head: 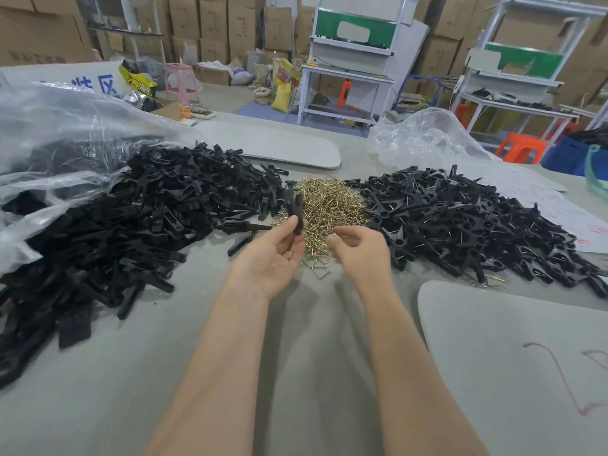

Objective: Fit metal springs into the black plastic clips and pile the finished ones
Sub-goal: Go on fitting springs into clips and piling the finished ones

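While raised over the springs, left hand (274, 255): thumb and fingers pinch one black plastic clip (295, 209), upright.
Right hand (358, 248): fingertips pinch a gold-coloured metal spring (335, 236) (only a glint shows).
Spring heap (329, 202): on grey table (312, 324), between two clip piles.
Right pile (460, 222): clips with springs fitted.
Left pile (131, 218): bare clips.

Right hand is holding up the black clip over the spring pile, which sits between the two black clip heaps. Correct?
Not quite. The head view shows the left hand holding up the black clip over the spring pile; the right hand seems to pinch a single spring. That pile does sit between the left clip heap and the right clip heap.
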Tool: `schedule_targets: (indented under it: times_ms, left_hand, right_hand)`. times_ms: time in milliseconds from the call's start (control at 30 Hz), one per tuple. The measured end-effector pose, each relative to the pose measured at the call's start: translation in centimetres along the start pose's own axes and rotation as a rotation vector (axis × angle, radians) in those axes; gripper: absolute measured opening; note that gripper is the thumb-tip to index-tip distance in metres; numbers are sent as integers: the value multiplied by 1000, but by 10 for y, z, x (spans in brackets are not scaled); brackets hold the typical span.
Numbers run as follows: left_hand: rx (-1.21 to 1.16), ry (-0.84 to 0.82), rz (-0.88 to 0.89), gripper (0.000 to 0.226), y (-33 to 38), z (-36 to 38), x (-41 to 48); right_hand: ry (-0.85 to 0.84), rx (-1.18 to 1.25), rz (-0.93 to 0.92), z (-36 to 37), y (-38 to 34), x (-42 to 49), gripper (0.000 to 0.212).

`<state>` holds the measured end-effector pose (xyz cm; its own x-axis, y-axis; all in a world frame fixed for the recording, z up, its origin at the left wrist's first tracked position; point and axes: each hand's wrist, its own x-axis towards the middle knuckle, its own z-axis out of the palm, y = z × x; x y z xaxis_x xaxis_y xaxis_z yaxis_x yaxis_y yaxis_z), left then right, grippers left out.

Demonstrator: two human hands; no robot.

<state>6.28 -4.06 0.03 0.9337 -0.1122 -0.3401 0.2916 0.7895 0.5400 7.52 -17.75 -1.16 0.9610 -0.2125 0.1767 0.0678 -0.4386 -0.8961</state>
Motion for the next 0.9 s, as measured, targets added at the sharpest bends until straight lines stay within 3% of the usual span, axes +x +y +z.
schedule_targets:
  times_ms: [100, 200, 267, 333, 433, 667, 900]
  left_hand:
    - [62, -53, 60, 3, -4, 2, -1]
    - [686, 127, 413, 14, -12, 1, 4]
    - [1051, 205, 668, 20, -18, 1, 3]
    - [1233, 165, 824, 19, -23, 1, 3]
    - [1427, 156, 923, 24, -27, 0, 5]
    - [1489, 125, 1028, 28, -28, 2, 2]
    - [1577, 52, 1017, 30, -26, 1, -1]
  right_hand:
    - [9, 338, 52, -10, -7, 1, 18]
    - [6, 639, 132, -17, -15, -1, 9]
    - [11, 713, 148, -21, -18, -1, 5]
    - [41, 699, 134, -24, -21, -1, 6]
    - [101, 529, 60, -25, -21, 0, 8]
    - [90, 143, -93, -18, -19, -2, 15]
    - [71, 55, -73, -14, -16, -1, 18]
